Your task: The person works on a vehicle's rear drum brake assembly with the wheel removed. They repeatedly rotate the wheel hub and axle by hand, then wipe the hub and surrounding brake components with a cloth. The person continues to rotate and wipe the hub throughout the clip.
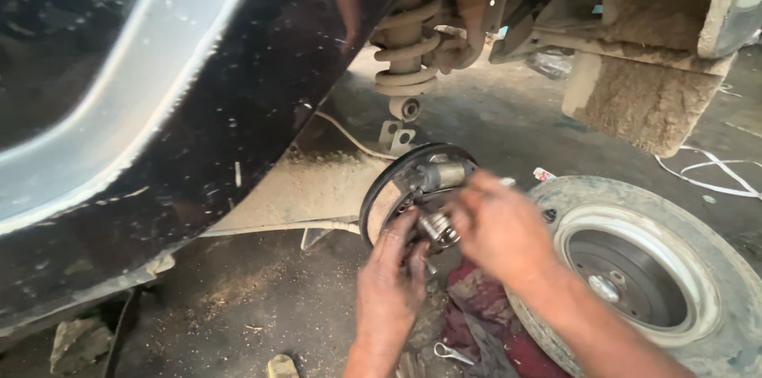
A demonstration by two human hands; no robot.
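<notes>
While both hands crowd the brake backing plate [381, 195] under the wheel arch, we see several ways this slips. The left hand [389, 283] comes from below, fingers [401, 239] curled against the plate's lower edge, apparently bracing it; we cannot tell if they grip anything. The right hand [496, 227] closes its fingers [460, 207] round a small metal hub part [436, 227] at the plate's centre, just beside the wheel cylinder [440, 176].

Risks as we judge them:
- greasy fingers lose the small part; it drops into floor dirt [262, 299] or the red rag [476, 307] below
- fingers get pinched between part and plate, since both hands sit so tight together
- grit from the dusty floor gets into the hub if the part lands there
- the removed wheel [635, 267] lies touching the right forearm, at the floor's right edge, cramping elbow room
- the small spanner [452, 354] near the floor's bottom edge sits behind the wrists, awkward to reach
- the car body [198, 108] hangs overhead; its support is not visible
</notes>
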